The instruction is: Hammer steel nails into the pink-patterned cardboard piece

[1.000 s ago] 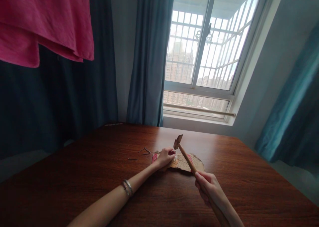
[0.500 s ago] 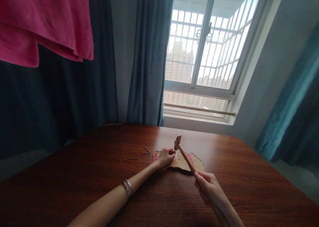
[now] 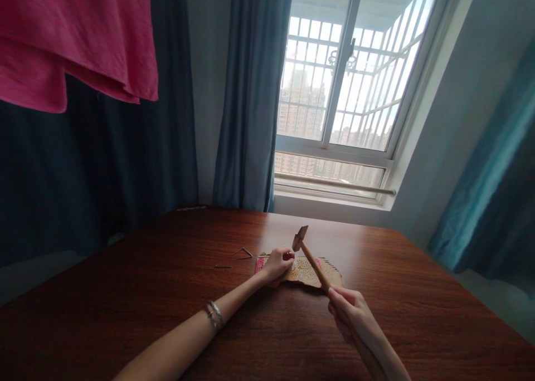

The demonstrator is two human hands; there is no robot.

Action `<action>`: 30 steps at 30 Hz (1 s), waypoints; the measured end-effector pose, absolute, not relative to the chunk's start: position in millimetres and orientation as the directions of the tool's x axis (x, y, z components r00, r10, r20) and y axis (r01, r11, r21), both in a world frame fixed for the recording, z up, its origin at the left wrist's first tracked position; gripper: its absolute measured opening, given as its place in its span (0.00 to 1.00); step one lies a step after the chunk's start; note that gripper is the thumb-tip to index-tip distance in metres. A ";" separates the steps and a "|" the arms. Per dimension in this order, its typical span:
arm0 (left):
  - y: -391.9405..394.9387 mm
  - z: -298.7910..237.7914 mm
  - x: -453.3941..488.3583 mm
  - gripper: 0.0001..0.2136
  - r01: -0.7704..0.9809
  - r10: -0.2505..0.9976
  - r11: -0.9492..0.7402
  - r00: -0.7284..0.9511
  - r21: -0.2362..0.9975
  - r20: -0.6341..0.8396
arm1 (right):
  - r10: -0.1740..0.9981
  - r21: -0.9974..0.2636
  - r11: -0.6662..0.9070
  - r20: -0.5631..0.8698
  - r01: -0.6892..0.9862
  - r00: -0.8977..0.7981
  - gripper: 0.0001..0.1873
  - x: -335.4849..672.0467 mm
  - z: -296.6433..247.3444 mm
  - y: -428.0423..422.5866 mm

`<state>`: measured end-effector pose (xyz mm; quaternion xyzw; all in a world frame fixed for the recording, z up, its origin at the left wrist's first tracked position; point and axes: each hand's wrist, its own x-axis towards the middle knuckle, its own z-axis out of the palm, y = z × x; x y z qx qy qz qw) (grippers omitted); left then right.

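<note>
A tan, hole-dotted piece of material lies flat on the dark wooden table, with a pink layer showing at its left edge. My left hand rests on its left part, fingers pinched on something small that I cannot make out. My right hand is wrapped round the wooden handle of a small hammer. The hammer's metal head is raised just above and to the right of my left fingertips. A bracelet sits on my left wrist.
A few thin metal tools or nails lie on the table left of the material. Behind the table stand blue curtains and a barred window. Pink cloth hangs at top left.
The hammer head dipped slightly half a second ago and is back up near where it was. My left hand has stayed in place.
</note>
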<state>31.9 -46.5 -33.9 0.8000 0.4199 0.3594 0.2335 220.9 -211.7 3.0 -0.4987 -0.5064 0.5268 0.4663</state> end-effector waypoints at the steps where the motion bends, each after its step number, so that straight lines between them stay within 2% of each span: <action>1: -47.0 -33.2 31.8 0.06 0.506 0.843 -0.532 0.389 0.679 0.371 | 0.996 -0.998 -0.055 -0.056 0.023 -0.066 0.24 220.6 2.8 -211.6; 14: -43.3 -38.5 32.9 0.06 0.509 0.832 -0.551 0.391 0.661 0.392 | 0.996 -0.999 -0.040 -0.041 0.007 -0.084 0.23 220.5 6.7 -214.6; 20: -46.9 -34.0 33.7 0.05 0.546 0.866 -0.497 0.361 0.675 0.346 | 0.993 -0.997 -0.069 -0.072 0.025 -0.097 0.24 216.8 14.0 -218.4; 30: -44.4 -37.8 33.5 0.06 0.519 0.859 -0.506 0.377 0.688 0.347 | 0.993 -0.998 -0.057 -0.059 0.020 -0.106 0.23 219.4 6.9 -215.0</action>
